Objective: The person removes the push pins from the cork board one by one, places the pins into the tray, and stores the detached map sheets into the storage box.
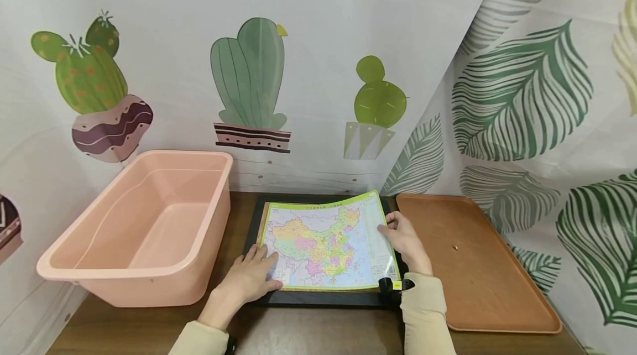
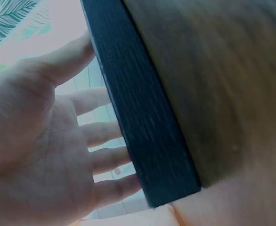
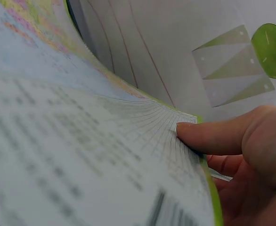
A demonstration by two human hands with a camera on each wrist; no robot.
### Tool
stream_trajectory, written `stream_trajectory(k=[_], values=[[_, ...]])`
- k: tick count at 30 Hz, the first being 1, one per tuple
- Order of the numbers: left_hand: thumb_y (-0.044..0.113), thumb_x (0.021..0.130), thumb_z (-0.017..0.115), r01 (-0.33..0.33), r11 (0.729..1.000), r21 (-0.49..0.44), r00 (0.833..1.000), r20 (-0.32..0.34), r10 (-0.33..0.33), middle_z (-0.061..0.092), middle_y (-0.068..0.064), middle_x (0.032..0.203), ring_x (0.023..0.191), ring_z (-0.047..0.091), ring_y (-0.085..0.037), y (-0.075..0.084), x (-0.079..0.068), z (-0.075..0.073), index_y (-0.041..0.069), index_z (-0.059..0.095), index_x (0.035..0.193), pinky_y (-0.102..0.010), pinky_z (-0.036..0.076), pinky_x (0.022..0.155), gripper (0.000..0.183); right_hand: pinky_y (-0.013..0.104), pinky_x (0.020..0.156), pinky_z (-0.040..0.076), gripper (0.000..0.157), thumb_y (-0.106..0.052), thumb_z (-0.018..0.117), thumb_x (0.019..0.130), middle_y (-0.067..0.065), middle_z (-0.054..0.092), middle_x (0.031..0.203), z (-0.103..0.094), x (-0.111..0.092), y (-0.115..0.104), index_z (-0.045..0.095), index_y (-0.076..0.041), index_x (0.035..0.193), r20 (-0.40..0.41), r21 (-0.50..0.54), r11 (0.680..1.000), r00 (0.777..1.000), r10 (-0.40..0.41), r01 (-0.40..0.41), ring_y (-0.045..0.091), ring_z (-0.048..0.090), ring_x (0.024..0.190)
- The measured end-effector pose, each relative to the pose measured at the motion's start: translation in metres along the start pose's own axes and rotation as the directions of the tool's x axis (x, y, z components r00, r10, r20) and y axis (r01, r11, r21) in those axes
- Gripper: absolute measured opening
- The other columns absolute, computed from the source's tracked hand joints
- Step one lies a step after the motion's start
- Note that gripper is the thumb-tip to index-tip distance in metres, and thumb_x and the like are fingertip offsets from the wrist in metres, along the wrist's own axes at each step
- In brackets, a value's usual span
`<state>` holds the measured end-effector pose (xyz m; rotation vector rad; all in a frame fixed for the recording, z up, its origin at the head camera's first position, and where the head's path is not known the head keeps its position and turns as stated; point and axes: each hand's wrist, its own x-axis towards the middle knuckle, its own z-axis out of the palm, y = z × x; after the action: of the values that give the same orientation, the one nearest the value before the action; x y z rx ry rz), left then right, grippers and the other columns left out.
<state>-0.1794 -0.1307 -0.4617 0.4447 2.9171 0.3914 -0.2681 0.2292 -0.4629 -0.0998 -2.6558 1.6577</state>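
A colourful map sheet (image 1: 323, 244) with a green border lies over a black frame (image 1: 323, 298), its right side lifted and bowed. My right hand (image 1: 407, 241) pinches the sheet's right edge. In the right wrist view, the thumb of the right hand (image 3: 241, 146) presses on top of the printed sheet (image 3: 91, 155), other fingers beneath. My left hand (image 1: 251, 276) rests with spread fingers at the map's lower left corner. The left wrist view has that left hand (image 2: 58, 136) beside the black frame edge (image 2: 138, 108), fingertips hidden behind it.
A pink plastic tub (image 1: 209, 233) stands left of the frame. To the right, a brown tray (image 1: 478, 277) lies on the dark wooden table (image 1: 308, 333). A curtain (image 1: 318, 40) printed with cacti and leaves hangs behind.
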Motion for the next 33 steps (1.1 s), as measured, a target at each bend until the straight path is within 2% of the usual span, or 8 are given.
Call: stream_trajectory(k=[7, 10, 15, 18, 21, 27, 33], values=[[0.043, 0.087, 0.071, -0.006, 1.000, -0.009, 1.000, -0.010, 0.006, 0.035, -0.027, 0.149, 0.139, 0.027, -0.049, -0.003, -0.001, 0.001, 0.004, 0.052, 0.141, -0.068, 0.029, 0.102, 0.068, 0.031, 0.064, 0.043, 0.015, -0.006, 0.059, 0.097, 0.011, 0.050, 0.081, -0.002, -0.001, -0.007, 0.049, 0.001, 0.107, 0.019, 0.045, 0.999, 0.999, -0.026, 0.025, 0.023, 0.052, 0.070], [0.042, 0.087, 0.072, -0.009, 1.000, -0.028, 1.000, -0.012, 0.008, 0.035, -0.028, 0.149, 0.139, 0.026, -0.049, -0.002, -0.001, 0.002, 0.004, 0.052, 0.141, -0.068, 0.028, 0.102, 0.069, 0.027, 0.057, 0.042, 0.017, -0.007, 0.060, 0.097, 0.009, 0.052, 0.079, -0.006, -0.003, -0.007, 0.049, 0.000, 0.108, 0.039, 0.122, 0.992, 0.999, -0.016, 0.012, 0.021, 0.054, 0.068], [0.042, 0.087, 0.072, -0.011, 0.999, -0.042, 1.000, -0.006, 0.011, 0.036, -0.027, 0.149, 0.139, 0.027, -0.048, 0.000, -0.003, 0.003, 0.005, 0.052, 0.141, -0.068, 0.029, 0.101, 0.069, 0.024, 0.043, 0.036, 0.019, -0.006, 0.061, 0.096, 0.005, 0.054, 0.078, -0.013, -0.006, -0.007, 0.047, -0.002, 0.108, 0.063, 0.270, 0.962, 0.998, 0.013, -0.029, 0.018, 0.058, 0.063], [0.043, 0.087, 0.072, -0.010, 0.999, -0.030, 1.000, -0.014, 0.010, 0.036, -0.027, 0.149, 0.139, 0.027, -0.048, 0.002, -0.006, 0.000, 0.005, 0.052, 0.141, -0.068, 0.029, 0.101, 0.069, 0.023, 0.042, 0.035, 0.019, -0.007, 0.061, 0.096, 0.003, 0.054, 0.078, -0.014, -0.007, -0.009, 0.046, -0.004, 0.107, 0.073, 0.294, 0.956, 0.997, 0.000, -0.021, 0.017, 0.058, 0.062], [0.043, 0.087, 0.071, -0.022, 1.000, -0.007, 0.999, -0.048, 0.021, 0.037, -0.027, 0.149, 0.138, 0.028, -0.049, 0.005, -0.009, -0.006, 0.005, 0.052, 0.140, -0.068, 0.028, 0.102, 0.067, 0.024, 0.042, 0.033, 0.017, -0.008, 0.062, 0.096, 0.002, 0.054, 0.077, -0.013, -0.008, -0.011, 0.047, -0.006, 0.105, 0.068, 0.317, 0.948, 0.998, -0.004, -0.018, 0.016, 0.057, 0.061], [0.044, 0.088, 0.070, -0.041, 0.997, 0.063, 0.990, -0.132, 0.049, 0.037, -0.025, 0.149, 0.139, 0.027, -0.046, 0.015, -0.017, -0.021, 0.007, 0.053, 0.140, -0.065, 0.028, 0.104, 0.065, 0.023, 0.043, 0.037, 0.017, -0.007, 0.061, 0.097, 0.000, 0.053, 0.076, -0.010, -0.007, -0.013, 0.047, -0.005, 0.105, 0.069, 0.376, 0.927, 0.997, -0.027, -0.001, 0.015, 0.056, 0.061], [0.046, 0.089, 0.069, -0.041, 0.987, 0.155, 0.968, -0.237, 0.077, 0.038, -0.022, 0.149, 0.139, 0.029, -0.044, 0.022, -0.031, -0.040, 0.009, 0.053, 0.140, -0.062, 0.030, 0.104, 0.065, 0.023, 0.044, 0.036, 0.017, -0.009, 0.062, 0.097, -0.001, 0.054, 0.077, -0.007, -0.007, -0.017, 0.047, -0.006, 0.105, 0.065, 0.413, 0.911, 0.997, -0.045, 0.014, 0.014, 0.055, 0.061]])
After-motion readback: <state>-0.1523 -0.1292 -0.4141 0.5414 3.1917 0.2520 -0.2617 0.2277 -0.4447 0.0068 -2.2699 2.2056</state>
